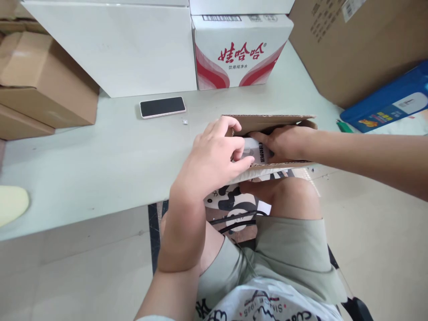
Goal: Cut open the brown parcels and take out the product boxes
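Hands (pixel 216 156) at small cardboard box (pixel 264 120)

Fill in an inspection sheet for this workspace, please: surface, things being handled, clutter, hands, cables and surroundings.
Surface: pale table.
Things handled: open carton near the front edge, with a white item with black print inside.
Clutter: phone, tiny white scrap, yellow object cut off by the frame.
Hands: left hand at the carton's left end; right hand reaching inside.
Cables: two black strips below the table; cords or straps, unclear.
Surroundings: red-and-white box, brown box, blue container.
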A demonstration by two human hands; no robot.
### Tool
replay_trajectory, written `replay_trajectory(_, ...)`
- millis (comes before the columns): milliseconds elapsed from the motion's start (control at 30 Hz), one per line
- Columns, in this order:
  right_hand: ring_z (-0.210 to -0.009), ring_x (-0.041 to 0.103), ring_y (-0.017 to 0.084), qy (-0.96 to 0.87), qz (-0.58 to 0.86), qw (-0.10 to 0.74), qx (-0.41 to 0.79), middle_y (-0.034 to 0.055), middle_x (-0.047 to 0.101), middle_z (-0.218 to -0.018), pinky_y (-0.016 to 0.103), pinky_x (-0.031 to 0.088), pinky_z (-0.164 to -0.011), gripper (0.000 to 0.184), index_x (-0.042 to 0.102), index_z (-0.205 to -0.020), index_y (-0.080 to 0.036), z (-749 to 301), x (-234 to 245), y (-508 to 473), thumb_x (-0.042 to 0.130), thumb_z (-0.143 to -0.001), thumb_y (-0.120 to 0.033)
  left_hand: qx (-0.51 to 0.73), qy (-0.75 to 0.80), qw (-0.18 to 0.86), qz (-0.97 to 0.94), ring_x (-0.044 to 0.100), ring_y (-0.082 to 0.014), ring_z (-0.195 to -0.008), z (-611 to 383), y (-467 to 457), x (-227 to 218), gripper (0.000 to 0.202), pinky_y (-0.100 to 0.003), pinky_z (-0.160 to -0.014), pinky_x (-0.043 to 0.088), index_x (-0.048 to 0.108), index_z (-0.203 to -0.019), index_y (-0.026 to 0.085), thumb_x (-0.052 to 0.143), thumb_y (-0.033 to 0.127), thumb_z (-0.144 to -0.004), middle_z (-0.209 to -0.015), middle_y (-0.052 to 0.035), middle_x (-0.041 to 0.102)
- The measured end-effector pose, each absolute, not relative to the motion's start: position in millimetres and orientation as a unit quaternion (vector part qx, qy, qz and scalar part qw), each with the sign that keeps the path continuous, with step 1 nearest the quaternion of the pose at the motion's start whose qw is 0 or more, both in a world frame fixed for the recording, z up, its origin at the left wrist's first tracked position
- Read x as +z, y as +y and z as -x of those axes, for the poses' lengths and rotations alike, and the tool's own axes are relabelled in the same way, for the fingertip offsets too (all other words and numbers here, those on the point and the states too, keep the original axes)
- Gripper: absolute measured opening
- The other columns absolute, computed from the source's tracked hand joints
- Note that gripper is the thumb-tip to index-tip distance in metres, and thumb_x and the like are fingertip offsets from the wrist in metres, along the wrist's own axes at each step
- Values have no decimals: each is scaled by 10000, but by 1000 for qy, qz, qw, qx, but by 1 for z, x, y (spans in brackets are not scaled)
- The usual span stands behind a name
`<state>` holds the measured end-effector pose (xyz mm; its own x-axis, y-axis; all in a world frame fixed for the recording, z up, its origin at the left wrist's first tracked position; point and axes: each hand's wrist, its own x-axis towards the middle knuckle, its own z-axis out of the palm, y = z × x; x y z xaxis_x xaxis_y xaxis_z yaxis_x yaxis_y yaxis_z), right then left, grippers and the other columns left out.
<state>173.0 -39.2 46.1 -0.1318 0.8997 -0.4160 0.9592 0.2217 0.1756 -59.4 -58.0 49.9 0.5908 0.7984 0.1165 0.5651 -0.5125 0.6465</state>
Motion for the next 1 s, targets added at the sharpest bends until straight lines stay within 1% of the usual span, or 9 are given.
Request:
replay_trajectory(100, -1009, 725, 381, 714, -630, 284, -110, 185, 754, -1178, 462, 521, -825, 885, 408, -1654, -290, -170, 50, -34, 666, -848, -548, 215, 408, 312, -830, 574, -275, -1275, 60, -55, 48, 289, -471, -1102, 506, 537, -700, 185, 664, 267, -946, -1458, -62, 517)
replay_trajectory(233, -1051, 727, 351, 741, -617, 241, -109, 163, 762, -1194, 408, 521, -827, 803, 381, -1663, -241, -170, 58, -36, 552, -909, -455, 220, 463, 322, -796, 532, -329, -1358, 61, -55, 46, 155, -428, -957, 581, 653, -908, 238, 745, 362, -907, -1579, -67, 394)
replay_trajectory(333, -1021, 733, 328, 743, -624, 219, -103, 131, 780, -1170, 394, 522, -825, 749, 437, -1637, -249, -172, 62, -40, 516, -920, -451, 166, 507, 352, -769, 669, -249, -1070, 61, -55, 49, 218, -389, -786, 595, 667, -1024, 274, 772, 405, -884, -1608, -78, 316)
replay_trajectory(400, -991, 733, 323, 742, -632, 201, -98, 111, 791, -1127, 401, 524, -826, 704, 499, -1599, -257, -173, 65, -43, 497, -924, -458, 139, 506, 376, -764, 674, -164, -854, 61, -55, 51, 226, -359, -694, 577, 658, -1054, 291, 758, 414, -892, -1602, -72, 316)
replay_trajectory(467, -974, 731, 324, 745, -640, 165, -91, 101, 794, -1087, 415, 526, -834, 656, 559, -1542, -255, -175, 71, -47, 490, -919, -448, 143, 500, 379, -765, 662, -139, -792, 61, -54, 52, 225, -332, -647, 556, 640, -1045, 295, 749, 429, -900, -1561, -68, 371)
replay_trajectory(567, -988, 730, 312, 760, -636, 78, -105, 97, 792, -1069, 419, 530, -858, 614, 579, -1487, -225, -178, 82, -52, 484, -902, -386, 168, 505, 375, -759, 659, -138, -777, 60, -52, 51, 247, -315, -612, 534, 611, -1008, 280, 749, 454, -899, -1515, -76, 428)
replay_trajectory(700, -985, 729, 295, 791, -596, -1, -140, 101, 793, -1165, 411, 527, -844, 609, 544, -1467, -192, -178, 94, -58, 474, -880, -336, 160, 530, 366, -748, 565, -68, -601, 58, -49, 51, 300, -364, -631, 544, 598, -996, 251, 750, 489, -892, -1621, -96, 332)
replay_trajectory(833, -1000, 730, 276, 829, -530, -30, -178, 105, 751, -1325, 402, 529, -866, 536, 577, -1432, -227, -166, 93, -59, 461, -916, -319, 149, 508, 372, -762, 570, -69, -622, 59, -49, 51, 321, -378, -694, 572, 586, -1045, 258, 741, 496, -894, -1643, -86, 320)
replay_trajectory(1000, -1125, 706, 281, 863, -472, -6, -179, 104, 706, -1385, 411, 544, -920, 512, 626, -1427, -269, -157, 87, -48, 502, -932, -313, 200, 499, 364, -761, 583, -93, -708, 60, -50, 45, 330, -328, -695, 566, 539, -1063, 272, 755, 445, -885, -1478, -53, 464)
